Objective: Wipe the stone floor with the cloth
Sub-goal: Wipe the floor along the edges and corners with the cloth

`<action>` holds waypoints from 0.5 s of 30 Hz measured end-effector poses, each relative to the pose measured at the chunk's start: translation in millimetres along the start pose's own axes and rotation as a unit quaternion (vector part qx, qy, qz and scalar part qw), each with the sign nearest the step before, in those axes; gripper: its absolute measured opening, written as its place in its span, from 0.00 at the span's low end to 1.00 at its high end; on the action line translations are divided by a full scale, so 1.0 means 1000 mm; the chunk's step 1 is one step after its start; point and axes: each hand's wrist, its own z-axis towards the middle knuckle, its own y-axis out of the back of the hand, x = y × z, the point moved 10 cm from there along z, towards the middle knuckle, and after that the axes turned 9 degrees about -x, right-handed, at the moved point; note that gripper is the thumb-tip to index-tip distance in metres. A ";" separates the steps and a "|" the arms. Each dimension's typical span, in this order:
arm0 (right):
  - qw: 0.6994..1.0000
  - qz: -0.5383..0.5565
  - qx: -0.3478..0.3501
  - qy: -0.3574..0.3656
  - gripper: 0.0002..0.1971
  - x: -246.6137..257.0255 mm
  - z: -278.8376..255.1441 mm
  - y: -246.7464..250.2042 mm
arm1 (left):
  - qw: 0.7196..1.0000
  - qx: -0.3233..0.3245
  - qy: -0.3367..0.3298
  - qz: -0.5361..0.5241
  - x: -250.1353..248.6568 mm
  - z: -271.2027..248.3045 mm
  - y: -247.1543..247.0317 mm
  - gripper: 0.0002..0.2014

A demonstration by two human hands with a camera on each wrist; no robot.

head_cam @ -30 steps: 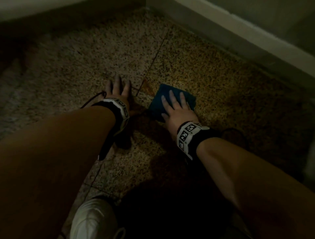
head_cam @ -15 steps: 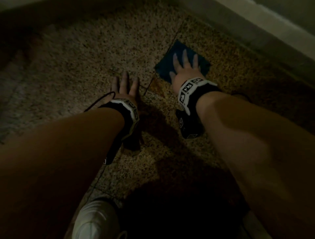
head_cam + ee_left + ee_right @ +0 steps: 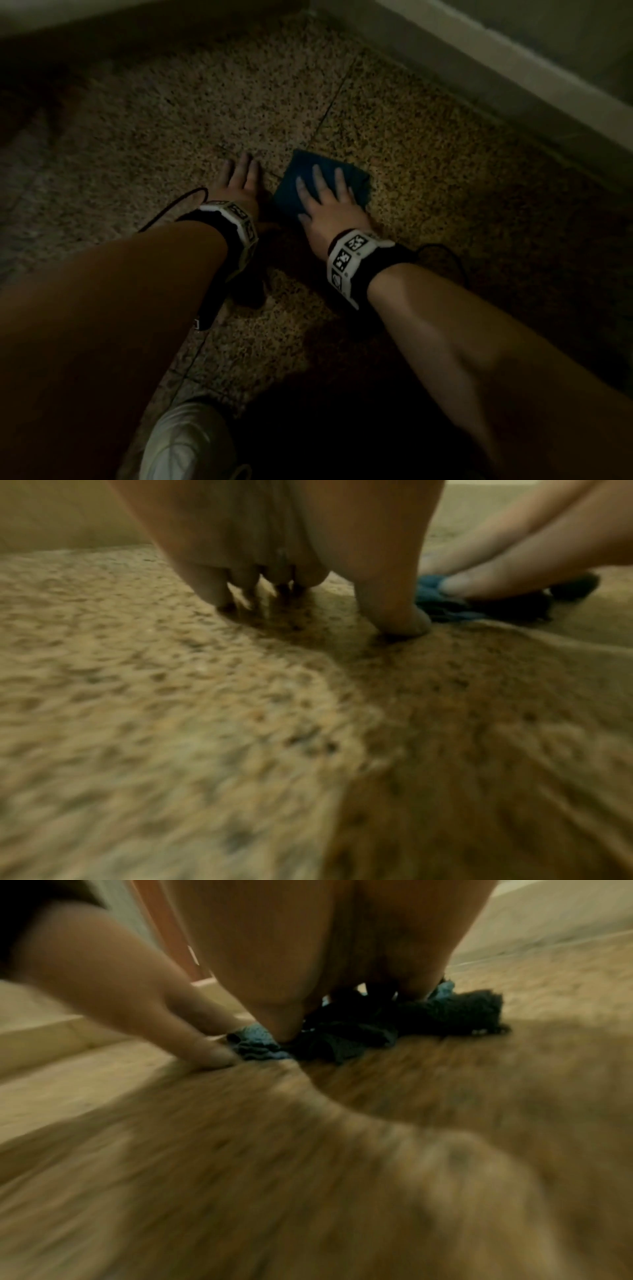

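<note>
A folded blue cloth (image 3: 294,192) lies on the speckled stone floor (image 3: 191,113). My right hand (image 3: 325,202) presses flat on the cloth with straight, spread fingers. In the right wrist view the cloth (image 3: 445,1012) bunches dark under the palm, and the picture is smeared by motion. My left hand (image 3: 236,181) lies flat on the bare floor just left of the cloth, fingers straight. In the left wrist view its fingertips (image 3: 404,620) touch the floor, with the cloth (image 3: 435,599) and the right hand's fingers (image 3: 479,580) to the right.
A pale skirting and wall (image 3: 513,68) run diagonally along the upper right. Floor joints (image 3: 329,102) cross between the slabs. My white shoe (image 3: 185,442) stands at the bottom, close behind the left forearm. A dark shadowed strip (image 3: 102,41) lies along the top left.
My right hand slid the cloth away toward the wall, then pulled it back toward me beside the left hand. The left hand stayed planted on the floor.
</note>
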 end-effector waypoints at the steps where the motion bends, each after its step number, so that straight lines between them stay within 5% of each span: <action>1: 1.000 0.000 -0.004 0.007 0.29 0.003 -0.003 -0.003 | 1.000 -0.013 0.001 0.018 0.003 -0.002 0.002 0.53; 6: 1.000 0.011 0.002 0.008 0.30 0.000 0.001 -0.002 | 0.999 -0.032 0.032 0.003 0.027 0.010 0.005 0.62; 15: 0.998 0.017 -0.002 -0.058 0.31 -0.009 0.064 0.043 | 0.998 -0.066 -0.007 0.003 0.026 0.029 -0.005 0.56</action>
